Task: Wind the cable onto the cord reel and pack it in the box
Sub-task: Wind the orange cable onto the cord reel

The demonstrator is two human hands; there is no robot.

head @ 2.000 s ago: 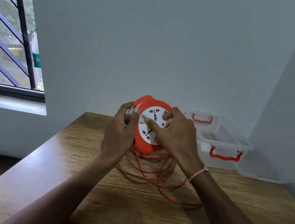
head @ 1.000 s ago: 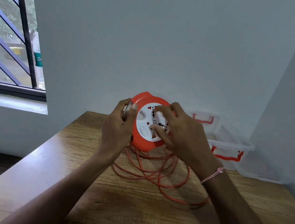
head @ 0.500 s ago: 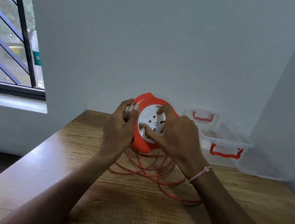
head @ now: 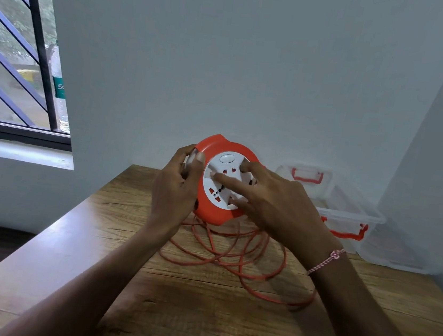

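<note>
An orange cord reel point(head: 206, 205) with a white socket face is held upright above the wooden table point(head: 197, 312). My left hand point(head: 175, 190) grips its left rim, thumb on the front edge. My right hand point(head: 271, 204) lies on the white face, fingers spread and hooked into its recesses. Loose loops of orange cable point(head: 235, 253) hang from the reel and lie on the table beneath both hands. A clear plastic box point(head: 349, 211) with red latches stands open at the back right, against the wall.
The box's clear lid point(head: 396, 253) lies flat to the right of the box, in the corner. A barred window point(head: 19, 59) is at the left, past the table's left edge. Walls close the back and right sides.
The white socket face has turned under my right hand's fingers; its round button now sits at the top. The cable loops have shifted a little. My left hand keeps its grip.
</note>
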